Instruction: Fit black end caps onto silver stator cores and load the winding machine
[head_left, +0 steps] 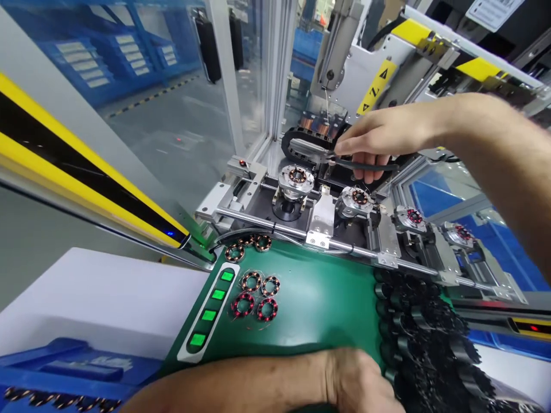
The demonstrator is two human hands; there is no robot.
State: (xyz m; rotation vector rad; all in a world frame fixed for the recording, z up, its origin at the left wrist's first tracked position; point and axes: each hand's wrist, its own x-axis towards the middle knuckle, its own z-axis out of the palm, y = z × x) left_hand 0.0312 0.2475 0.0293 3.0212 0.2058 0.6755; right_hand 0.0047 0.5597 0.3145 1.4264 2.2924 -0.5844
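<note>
My right hand (pixel 376 143) is closed around a pair of dark, slim tweezers (pixel 365 165), reaching in over the fixtures. The tips are near a fine wire (pixel 327 106) hanging from the winding head above. Below and left of the hand, a stator ring (pixel 297 175) with copper windings sits in a round metal fixture (pixel 296 188). Another copper stator (pixel 360 197) sits in the fixture under the hand. My left hand (pixel 365 381) is low over the front of the green work surface (pixel 318 298), knuckles up. Its fingers are hidden by the hand and the frame edge.
Several loose stator rings (pixel 259 295) lie on the green surface beside a button strip (pixel 209 314) with green squares. Black cylindrical parts (pixel 413 327) crowd the right side. A yellow-and-black bar (pixel 99 166) flanks the left. Two red-wound stators (pixel 414 216) sit in fixtures farther right.
</note>
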